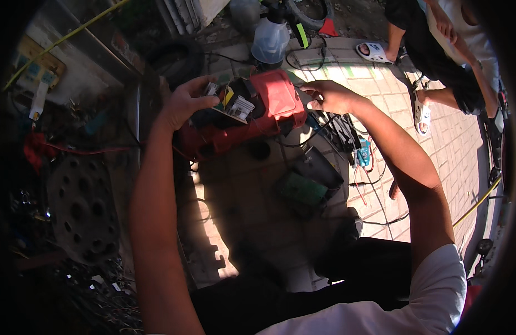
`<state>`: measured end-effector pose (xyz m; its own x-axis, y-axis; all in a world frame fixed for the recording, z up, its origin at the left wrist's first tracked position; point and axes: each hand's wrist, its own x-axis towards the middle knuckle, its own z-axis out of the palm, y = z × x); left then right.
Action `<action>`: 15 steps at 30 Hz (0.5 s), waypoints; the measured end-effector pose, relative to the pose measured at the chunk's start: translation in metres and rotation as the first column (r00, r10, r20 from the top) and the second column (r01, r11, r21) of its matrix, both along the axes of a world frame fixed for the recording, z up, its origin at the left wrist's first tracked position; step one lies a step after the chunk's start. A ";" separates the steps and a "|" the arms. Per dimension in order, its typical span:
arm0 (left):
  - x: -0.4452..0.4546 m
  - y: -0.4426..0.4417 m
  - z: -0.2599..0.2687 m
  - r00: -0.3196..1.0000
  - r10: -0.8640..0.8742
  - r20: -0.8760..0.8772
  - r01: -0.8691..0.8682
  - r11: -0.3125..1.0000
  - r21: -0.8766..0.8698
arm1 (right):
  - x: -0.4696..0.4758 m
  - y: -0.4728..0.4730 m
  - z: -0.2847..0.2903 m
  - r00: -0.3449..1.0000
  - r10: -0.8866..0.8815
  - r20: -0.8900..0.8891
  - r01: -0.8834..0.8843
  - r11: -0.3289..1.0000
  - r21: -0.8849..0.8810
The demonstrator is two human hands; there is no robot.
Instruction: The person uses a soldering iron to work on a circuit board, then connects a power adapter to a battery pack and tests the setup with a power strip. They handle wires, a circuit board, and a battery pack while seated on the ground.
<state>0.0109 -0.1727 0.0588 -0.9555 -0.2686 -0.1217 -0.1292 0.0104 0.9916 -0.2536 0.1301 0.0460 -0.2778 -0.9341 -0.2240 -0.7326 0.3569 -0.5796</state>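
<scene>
In the head view, my left hand (pixel 195 100) grips the left edge of a circuit board (pixel 231 106) that carries a finned metal heatsink (pixel 242 108) and a yellow component. The board lies tilted over the open left part of a red plastic housing (pixel 228 136). A raised red lid or cover (pixel 278 93) forms the housing's right part. Beside that cover is my right hand (pixel 325 96), thumb and forefinger close together near a thin dark item; whether they pinch it, I cannot tell. A black cable runs from below this hand toward the housing.
A teal multimeter (pixel 364 153) with leads lies on the paving at right, near tools. A green object (pixel 304 187) and a dark case (pixel 323 165) lie below the housing. Behind stand a spray bottle (pixel 270 42) and a tyre (pixel 174 63). Another person in white clogs (pixel 374 52) is upper right.
</scene>
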 end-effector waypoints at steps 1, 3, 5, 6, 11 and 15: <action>-0.002 0.001 -0.003 1.000 0.003 0.005 -0.003 1.000 0.010 | 0.004 -0.026 -0.010 0.979 -0.036 0.199 0.056 0.993 -0.100; 0.003 -0.004 -0.006 0.999 0.033 0.034 -0.034 0.999 0.012 | 0.036 -0.074 -0.013 0.995 0.085 0.053 -0.065 0.948 -0.312; 0.000 -0.004 -0.007 0.999 0.039 -0.007 -0.038 0.995 0.092 | 0.045 -0.110 -0.035 0.968 0.111 -0.226 -0.213 0.840 -0.500; -0.002 0.000 -0.006 0.998 0.044 -0.032 -0.040 0.989 0.140 | 0.043 -0.117 -0.033 0.969 0.160 -0.189 -0.227 0.876 -0.424; -0.007 0.020 0.001 0.998 -0.044 -0.044 0.050 0.990 0.131 | 0.064 -0.084 0.021 0.968 0.184 0.169 -0.150 0.968 -0.199; -0.010 0.032 -0.007 0.999 -0.049 -0.016 0.048 0.998 -0.046 | 0.046 -0.034 0.009 0.999 0.047 -0.014 -0.049 0.959 -0.279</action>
